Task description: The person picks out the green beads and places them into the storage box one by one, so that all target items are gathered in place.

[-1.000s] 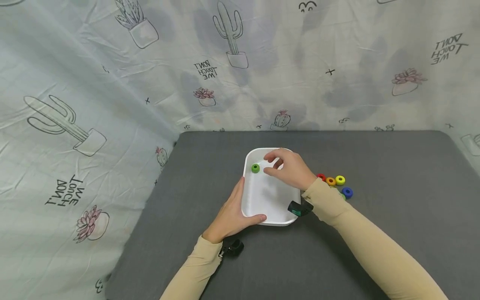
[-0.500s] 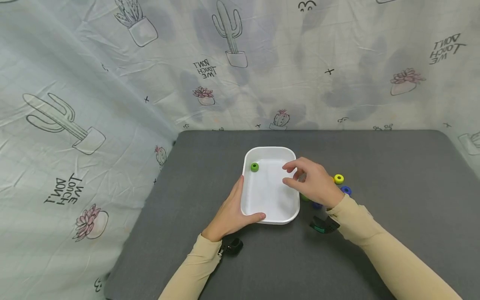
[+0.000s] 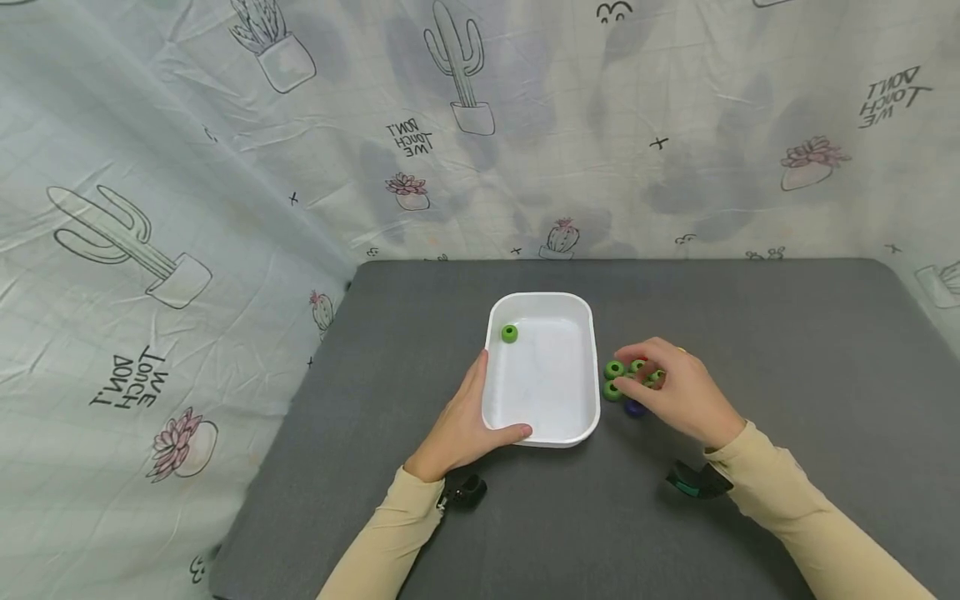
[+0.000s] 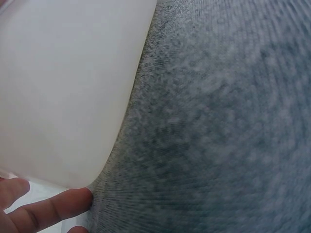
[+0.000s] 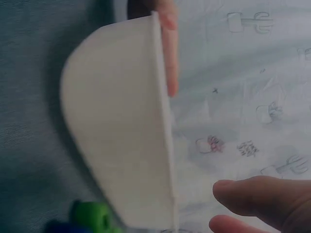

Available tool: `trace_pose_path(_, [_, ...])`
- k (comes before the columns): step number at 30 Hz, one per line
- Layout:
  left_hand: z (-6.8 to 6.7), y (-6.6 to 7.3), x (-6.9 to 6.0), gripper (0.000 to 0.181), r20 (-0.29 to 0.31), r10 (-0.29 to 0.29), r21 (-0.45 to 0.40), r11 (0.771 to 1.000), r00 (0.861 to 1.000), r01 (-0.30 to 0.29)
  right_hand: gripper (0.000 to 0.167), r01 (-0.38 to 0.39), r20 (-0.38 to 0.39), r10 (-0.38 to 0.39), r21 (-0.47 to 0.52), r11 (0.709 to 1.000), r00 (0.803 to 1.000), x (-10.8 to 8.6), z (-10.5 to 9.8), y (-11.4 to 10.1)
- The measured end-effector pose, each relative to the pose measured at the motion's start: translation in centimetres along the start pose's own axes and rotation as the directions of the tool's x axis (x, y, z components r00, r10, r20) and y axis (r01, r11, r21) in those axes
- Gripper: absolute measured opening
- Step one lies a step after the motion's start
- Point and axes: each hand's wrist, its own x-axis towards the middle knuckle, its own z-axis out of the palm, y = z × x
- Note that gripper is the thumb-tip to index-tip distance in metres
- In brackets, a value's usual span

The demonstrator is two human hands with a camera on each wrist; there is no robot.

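Observation:
A white tray (image 3: 542,383) lies on the grey table, with one green bead (image 3: 509,333) inside near its far left corner. My left hand (image 3: 465,421) holds the tray at its near left corner, thumb over the near rim and fingers along the left wall. In the left wrist view, fingers (image 4: 63,204) touch the tray's outer side. My right hand (image 3: 678,387) hovers over several beads right of the tray, thumb and fingers curved and apart, nothing seen between them. Green beads (image 3: 614,369) and a dark blue bead (image 3: 634,408) show beside it; others are hidden behind the hand.
The grey table (image 3: 420,308) extends around the tray on all sides. A pale cloth (image 3: 322,125) printed with cacti hangs behind the table and along its left. A green bead (image 5: 92,213) lies close beside the tray's wall in the right wrist view.
My right hand has moved right and toward me, from above the tray to over the beads outside it. The left hand and the green bead in the tray have stayed put.

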Motion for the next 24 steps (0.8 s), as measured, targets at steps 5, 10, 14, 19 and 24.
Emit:
trace_pose_path(5, [0.0, 0.0, -0.1, 0.131, -0.001, 0.002, -0.007, 1.000, 1.000, -0.002, 0.030, -0.002, 0.000, 0.002, -0.029, 1.000, 1.000, -1.1, 0.0, 1.2])
trace_pose_path(10, [-0.1, 0.1, -0.1, 0.131, 0.005, -0.007, -0.004, 1.000, 1.000, 0.007, 0.032, -0.009, -0.024, 0.007, -0.070, 0.998, 1.000, -2.3, 0.0, 2.1])
trace_pose_path(14, [-0.1, 0.1, -0.1, 0.131, 0.009, -0.010, -0.005, 1.000, 1.000, 0.010, 0.034, -0.021, -0.015, 0.019, -0.089, 0.996, 1.000, -3.1, 0.1, 2.7])
trace_pose_path(19, [-0.1, -0.1, -0.2, 0.130, 0.005, 0.000, -0.011, 1.000, 1.000, 0.000, 0.033, -0.005, -0.021, 0.003, -0.092, 0.996, 1.000, -3.7, 0.4, 3.2])
trace_pose_path(24, [-0.1, -0.1, -0.1, 0.130, 0.005, 0.003, -0.008, 1.000, 1.000, -0.003, 0.035, 0.024, -0.033, -0.029, -0.125, 0.992, 0.999, -4.0, 0.9, 3.9])
